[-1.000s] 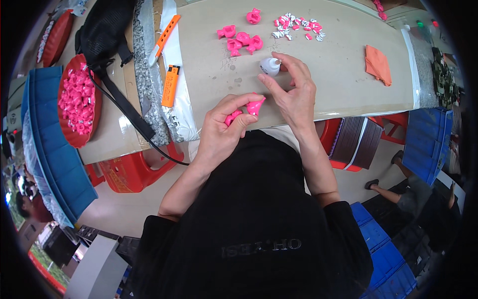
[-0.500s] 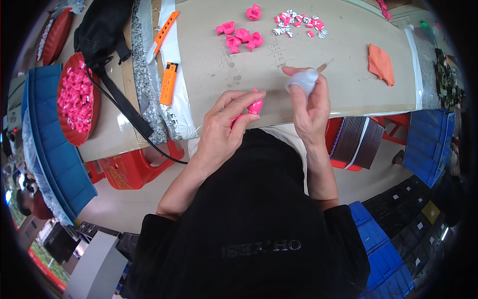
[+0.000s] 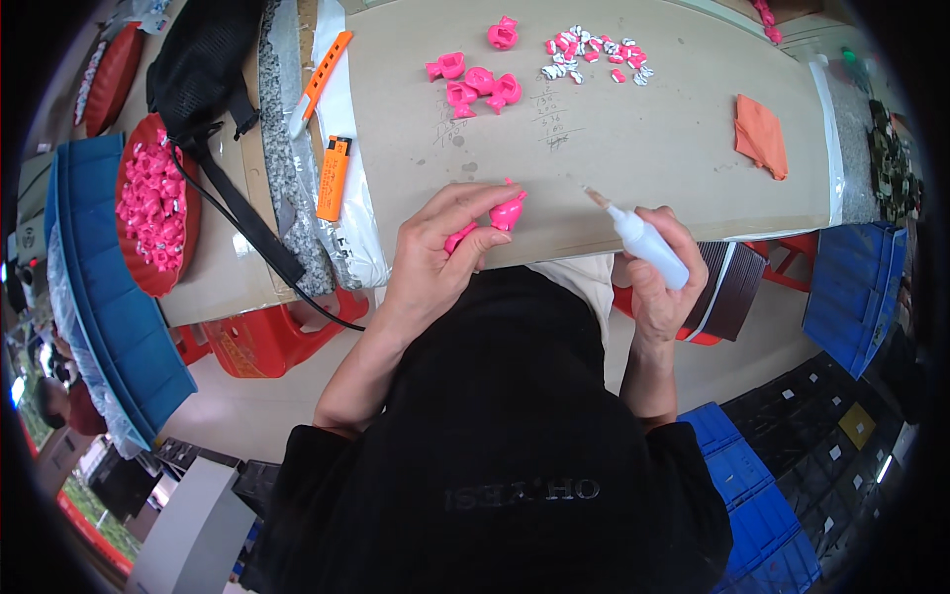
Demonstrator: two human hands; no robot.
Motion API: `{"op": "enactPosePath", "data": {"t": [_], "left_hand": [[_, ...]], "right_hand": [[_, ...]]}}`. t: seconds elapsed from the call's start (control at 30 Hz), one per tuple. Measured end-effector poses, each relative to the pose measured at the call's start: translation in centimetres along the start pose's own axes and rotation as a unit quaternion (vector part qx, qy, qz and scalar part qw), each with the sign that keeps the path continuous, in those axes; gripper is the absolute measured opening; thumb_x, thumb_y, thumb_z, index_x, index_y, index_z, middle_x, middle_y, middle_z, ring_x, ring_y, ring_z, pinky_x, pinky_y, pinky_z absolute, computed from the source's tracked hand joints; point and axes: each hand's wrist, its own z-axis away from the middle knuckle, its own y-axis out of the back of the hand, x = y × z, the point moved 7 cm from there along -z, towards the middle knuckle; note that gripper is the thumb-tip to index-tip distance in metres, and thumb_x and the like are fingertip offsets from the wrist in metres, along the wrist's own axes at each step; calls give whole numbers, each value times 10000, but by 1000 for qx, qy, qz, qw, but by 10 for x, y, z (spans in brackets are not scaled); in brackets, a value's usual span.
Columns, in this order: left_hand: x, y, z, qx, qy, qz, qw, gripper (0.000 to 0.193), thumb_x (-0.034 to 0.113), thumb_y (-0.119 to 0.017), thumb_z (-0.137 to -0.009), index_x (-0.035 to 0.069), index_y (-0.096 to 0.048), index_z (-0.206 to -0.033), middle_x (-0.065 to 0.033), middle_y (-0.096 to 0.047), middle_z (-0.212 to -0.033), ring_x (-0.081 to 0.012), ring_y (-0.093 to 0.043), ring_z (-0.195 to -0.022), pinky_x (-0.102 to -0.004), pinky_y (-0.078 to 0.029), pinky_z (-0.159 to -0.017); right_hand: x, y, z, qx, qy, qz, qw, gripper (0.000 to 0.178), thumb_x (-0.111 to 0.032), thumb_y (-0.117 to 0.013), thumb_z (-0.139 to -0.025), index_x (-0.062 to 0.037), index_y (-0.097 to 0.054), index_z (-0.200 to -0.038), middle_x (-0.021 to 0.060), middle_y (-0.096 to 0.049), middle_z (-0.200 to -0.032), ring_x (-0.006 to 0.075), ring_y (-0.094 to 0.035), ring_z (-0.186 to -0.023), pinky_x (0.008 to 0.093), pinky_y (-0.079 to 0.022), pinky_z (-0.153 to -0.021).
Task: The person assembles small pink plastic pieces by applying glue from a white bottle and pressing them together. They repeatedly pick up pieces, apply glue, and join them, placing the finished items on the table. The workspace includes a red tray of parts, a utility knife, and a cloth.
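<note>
- Hands both busy above the near edge of the table (image 3: 693, 139): left hand (image 3: 435, 243) pinches a glossy pink toy (image 3: 508, 213) between thumb and fingers; right hand (image 3: 665, 282) curls around a white squeeze bottle (image 3: 648, 247).
- Bottle tilted, its thin tip (image 3: 599, 197) aimed up and leftward, apart from the toy.
- Step in hand, by my reading: toy held ready, bottle not yet applied. Next move seems to call for a steady left pinch, the tip turned onto the right spot and a light squeeze.
- Farther back on the table: a cluster of pink pieces (image 3: 480, 81), and just right of it a scatter of small pink-and-white bits (image 3: 618, 75).
- Hard to make out: more pink shows under the left fingers; cannot tell whether it joins the toy. Toy's underside hidden, bottle's contents unclear, right fingertips partly behind the bottle.
</note>
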Motion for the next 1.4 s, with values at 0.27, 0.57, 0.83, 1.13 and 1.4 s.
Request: {"op": "enactPosePath", "data": {"t": [0.27, 0.57, 0.83, 1.13, 1.4], "left_hand": [[0, 2, -1, 21, -12, -21, 1000, 309, -28, -600, -783, 55, -607, -1081, -81, -580, -1030, -79, -549, -657, -196, -451, -511], [-13, -1, 2, -3, 73, 105, 992, 272, -3, -580, -805, 38, -590, -1073, -63, -567, -1025, -39, -474, -569, -170, -403, -456], [-16, 0, 4, 7, 77, 105, 991, 274, 24, -592, -812, 32, -585, -1086, -41, -577, -934, -30, -470, -548, -163, -389, -445], [-18, 0, 5, 19, 67, 104, 992, 282, 58, -606, -824, 26, -579, -1102, 2, -574, -730, -20, -438, -458, -155, -338, -409], [-17, 1, 5, 21, 65, 106, 992, 279, 52, -604, -823, 26, -580, -1100, 1, -578, -728, -21, -432, -449, -155, -330, -407]], "right_hand": [[-3, -6, -1, -36, 12, 69, 997, 395, -234, -759, -683, 50, -641, -932, 49, -565, -680, 130, -464, -614, 239, -355, -545], [-11, -18, -3, -76, 25, 107, 991, 328, -152, -764, -648, 49, -658, -886, 62, -611, -683, 137, -463, -592, 243, -359, -522], [-8, -22, 0, -83, 5, 104, 991, 327, -117, -771, -631, 36, -663, -899, 58, -610, -682, 134, -451, -592, 246, -353, -522], [-8, -24, 0, -85, 17, 104, 991, 330, -114, -774, -631, 34, -663, -904, 54, -611, -682, 134, -453, -593, 248, -356, -527], [-6, -25, 1, -87, 0, 113, 990, 327, -110, -776, -627, 34, -663, -899, 57, -610, -680, 134, -454, -589, 248, -360, -529]]}}
